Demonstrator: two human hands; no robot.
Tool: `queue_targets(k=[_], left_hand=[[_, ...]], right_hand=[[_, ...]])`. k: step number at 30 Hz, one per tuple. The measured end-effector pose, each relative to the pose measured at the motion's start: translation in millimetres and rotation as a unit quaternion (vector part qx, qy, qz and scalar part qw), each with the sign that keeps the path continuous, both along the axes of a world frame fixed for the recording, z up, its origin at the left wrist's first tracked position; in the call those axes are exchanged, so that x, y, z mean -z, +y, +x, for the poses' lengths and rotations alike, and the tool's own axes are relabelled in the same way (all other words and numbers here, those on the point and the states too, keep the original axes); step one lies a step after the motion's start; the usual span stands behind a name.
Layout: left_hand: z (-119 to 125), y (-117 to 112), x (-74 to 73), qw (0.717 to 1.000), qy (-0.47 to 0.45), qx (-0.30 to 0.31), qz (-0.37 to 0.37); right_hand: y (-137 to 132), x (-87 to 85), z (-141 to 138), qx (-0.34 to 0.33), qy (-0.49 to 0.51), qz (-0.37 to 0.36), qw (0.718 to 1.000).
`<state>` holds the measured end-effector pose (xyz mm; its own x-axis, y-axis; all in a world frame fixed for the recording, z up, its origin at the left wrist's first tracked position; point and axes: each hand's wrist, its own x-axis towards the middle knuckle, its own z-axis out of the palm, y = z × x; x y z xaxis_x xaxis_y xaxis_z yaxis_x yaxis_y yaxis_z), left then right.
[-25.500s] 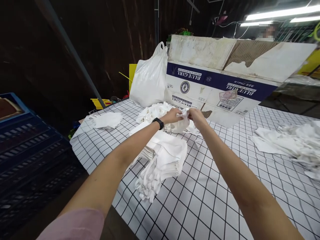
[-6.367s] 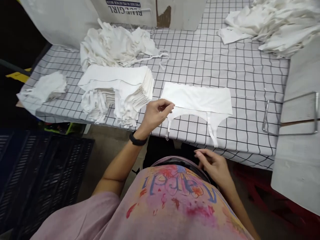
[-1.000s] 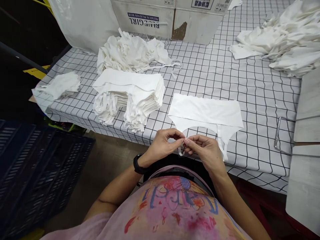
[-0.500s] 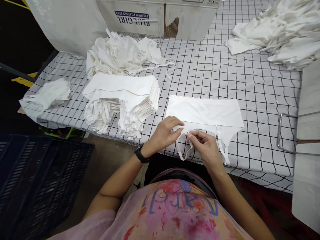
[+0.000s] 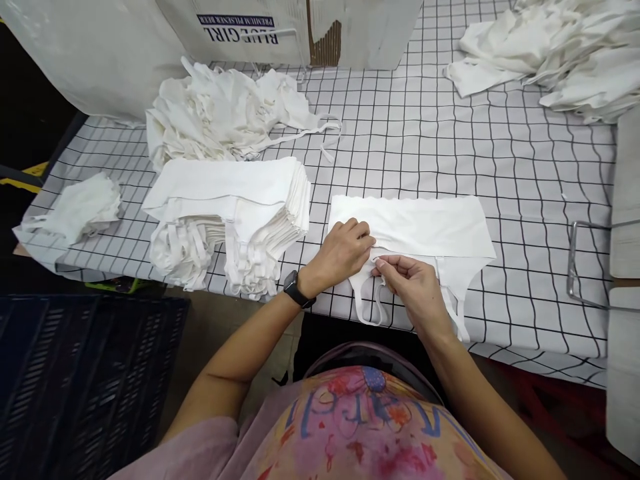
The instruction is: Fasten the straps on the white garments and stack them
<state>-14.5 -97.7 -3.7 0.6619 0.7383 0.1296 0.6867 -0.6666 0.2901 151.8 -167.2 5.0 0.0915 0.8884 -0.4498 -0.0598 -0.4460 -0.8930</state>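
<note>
- One white garment (image 5: 430, 227), flat, scalloped top edge, thin straps, lies on table (image 5: 530, 167) near front edge.
- Two hands, left hand (image 5: 345, 250) and right hand (image 5: 413, 287), pinch its strap.
- One neat stack (image 5: 235, 200); three loose heaps (image 5: 220, 113).

The table (image 5: 525, 167) has a white cover with a black grid. On its left part lies a neat stack (image 5: 235, 200) of folded white pieces, with straps hanging over the near edge. Just behind it is a loose heap (image 5: 220, 113) of white fabric, and a small pile (image 5: 80, 207) lies near the left corner. A large pile (image 5: 560, 47) fills the far right corner. A box (image 5: 280, 27) printed "BLUE GIRL" and a white bag (image 5: 90, 53) stand at the far edge. A dark crate (image 5: 75, 380) is below, at the left. A wire frame (image 5: 573, 267) sits at the right.
</note>
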Motion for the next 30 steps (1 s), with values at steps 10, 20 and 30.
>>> queue_targets(k=[10, 20, 30], left_hand=[[0.1, 15.0, 22.2, 0.981, -0.178, -0.034, -0.066], [1.9, 12.3, 31.0, 0.982, -0.186, 0.004, 0.042], [4.3, 6.5, 23.7, 0.991, -0.094, 0.039, 0.088]], right_hand=[[13.4, -5.2, -7.8, 0.024, -0.019, 0.0, 1.0], [25.0, -8.5, -6.7, 0.015, -0.052, -0.006, 0.999], [27.4, -8.6, -5.7, 0.019, -0.066, -0.033, 0.997]])
